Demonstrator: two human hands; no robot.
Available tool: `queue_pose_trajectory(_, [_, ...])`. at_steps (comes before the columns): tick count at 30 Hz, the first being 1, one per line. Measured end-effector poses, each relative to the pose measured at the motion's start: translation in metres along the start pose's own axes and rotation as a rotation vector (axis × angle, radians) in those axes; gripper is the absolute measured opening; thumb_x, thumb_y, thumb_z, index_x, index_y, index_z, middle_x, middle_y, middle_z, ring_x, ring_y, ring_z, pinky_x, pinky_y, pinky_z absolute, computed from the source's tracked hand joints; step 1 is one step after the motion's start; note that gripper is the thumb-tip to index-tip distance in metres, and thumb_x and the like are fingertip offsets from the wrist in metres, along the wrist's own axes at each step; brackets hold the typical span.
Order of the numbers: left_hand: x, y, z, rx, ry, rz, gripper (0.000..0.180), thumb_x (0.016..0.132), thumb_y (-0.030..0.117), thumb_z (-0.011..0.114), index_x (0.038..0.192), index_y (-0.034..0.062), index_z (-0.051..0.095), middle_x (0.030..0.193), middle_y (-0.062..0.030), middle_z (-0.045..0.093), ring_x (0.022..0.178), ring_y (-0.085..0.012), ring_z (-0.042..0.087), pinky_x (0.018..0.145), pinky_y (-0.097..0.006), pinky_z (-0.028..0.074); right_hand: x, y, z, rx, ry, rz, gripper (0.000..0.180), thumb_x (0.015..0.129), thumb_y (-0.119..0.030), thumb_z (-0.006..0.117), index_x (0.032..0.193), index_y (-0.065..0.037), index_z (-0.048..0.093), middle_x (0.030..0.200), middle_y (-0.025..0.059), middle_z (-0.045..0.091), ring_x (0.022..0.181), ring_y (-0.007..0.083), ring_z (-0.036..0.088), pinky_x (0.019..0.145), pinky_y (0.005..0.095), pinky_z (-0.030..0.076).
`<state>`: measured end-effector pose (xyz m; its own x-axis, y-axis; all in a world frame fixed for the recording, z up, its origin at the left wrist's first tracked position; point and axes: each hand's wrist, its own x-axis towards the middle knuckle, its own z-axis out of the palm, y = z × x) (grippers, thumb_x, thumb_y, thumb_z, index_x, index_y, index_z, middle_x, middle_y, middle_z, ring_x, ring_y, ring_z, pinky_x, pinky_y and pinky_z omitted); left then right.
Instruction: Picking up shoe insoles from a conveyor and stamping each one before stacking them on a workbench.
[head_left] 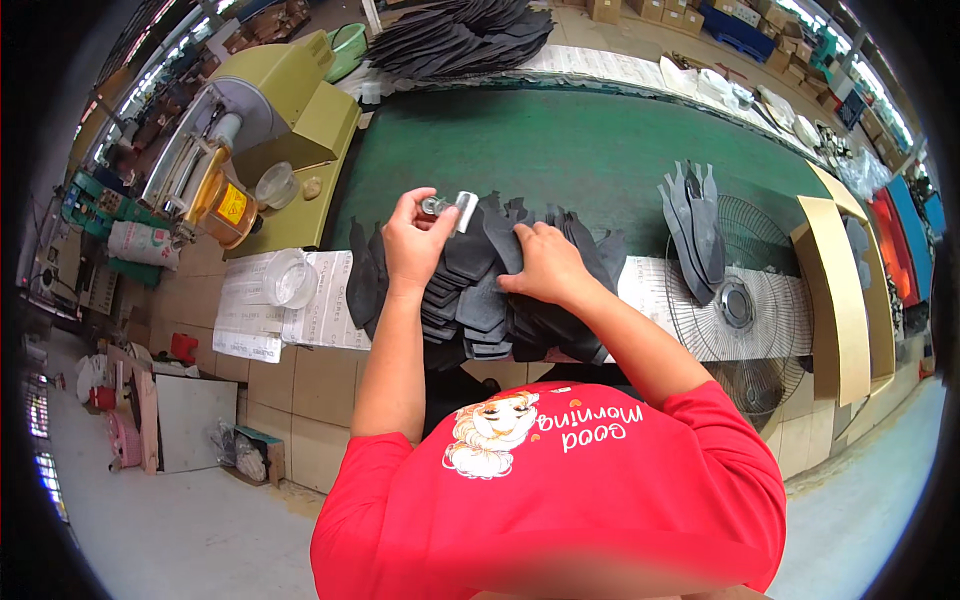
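Raised over the pile, my left hand [413, 245] is closed round a small shiny tool with a silver cylinder [466, 212] at its end, like a small hand roller. Beneath and beside both hands lies a fanned heap of flat black pieces [470, 257], leather-like, with notched narrow tops. My right hand [548, 264] rests on the heap's right side, its bent fingers gripping the edge of one black piece [500, 232], thumb lower down. Part of that piece is hidden under the hand.
A green work surface [430, 140] stretches ahead. Several black pieces [693, 235] lie on a fan's wire guard [740, 300] at right, beside a cardboard box [835, 300]. An olive machine [290, 110] and clear tub [289, 279] stand left. More black pieces [460, 38] are stacked at the far edge.
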<state>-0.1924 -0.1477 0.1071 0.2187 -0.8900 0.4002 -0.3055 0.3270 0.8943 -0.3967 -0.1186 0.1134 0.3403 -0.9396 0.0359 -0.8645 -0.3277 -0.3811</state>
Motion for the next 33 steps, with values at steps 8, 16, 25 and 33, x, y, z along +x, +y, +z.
queue_pose_trajectory(8, [-0.006, 0.030, 0.013, 0.157, -0.085, 0.177, 0.037, 0.074, 0.014, 0.079, 0.105, 0.0033, 0.063, 0.073, -0.0075, 0.068, 0.062, -0.0132, 0.065, 0.060, -0.027, 0.052, 0.000, -0.007, -0.021, 0.096, 0.295, -0.145, 0.052, 0.063, -0.018, 0.080, 0.102, -0.003, 0.050, 0.102, 0.0144, 0.056, 0.099, 0.0337, 0.054, 0.083, 0.0424, 0.049])
queue_pose_trajectory(16, [0.025, 0.008, 0.004, 0.319, 0.059, 0.217, 0.034, 0.076, 0.017, 0.077, 0.105, 0.0058, 0.063, 0.077, -0.0119, 0.069, 0.065, -0.0223, 0.069, 0.061, -0.034, 0.054, -0.011, 0.000, -0.022, 0.062, 0.372, -0.255, 0.044, 0.061, -0.018, 0.081, 0.092, -0.004, 0.052, 0.097, 0.0114, 0.055, 0.095, 0.0316, 0.053, 0.082, 0.0403, 0.047])
queue_pose_trajectory(25, [-0.004, 0.038, 0.019, 0.249, -0.157, 0.349, 0.034, 0.076, 0.017, 0.076, 0.105, 0.0070, 0.063, 0.080, -0.0105, 0.067, 0.065, -0.0211, 0.067, 0.061, -0.033, 0.053, -0.011, 0.007, -0.020, 0.040, 0.436, -0.371, 0.041, 0.059, -0.015, 0.079, 0.090, -0.004, 0.054, 0.097, 0.0108, 0.057, 0.093, 0.0315, 0.054, 0.083, 0.0397, 0.047])
queue_pose_trajectory(33, [0.033, -0.004, -0.004, 0.180, 0.176, 0.154, 0.035, 0.077, 0.017, 0.077, 0.107, 0.0045, 0.064, 0.076, -0.0099, 0.069, 0.066, -0.0167, 0.067, 0.062, -0.031, 0.053, -0.025, 0.034, -0.039, 0.067, 0.461, -0.277, 0.040, 0.062, -0.018, 0.078, 0.090, -0.004, 0.054, 0.100, 0.0125, 0.058, 0.098, 0.0327, 0.055, 0.086, 0.0398, 0.046])
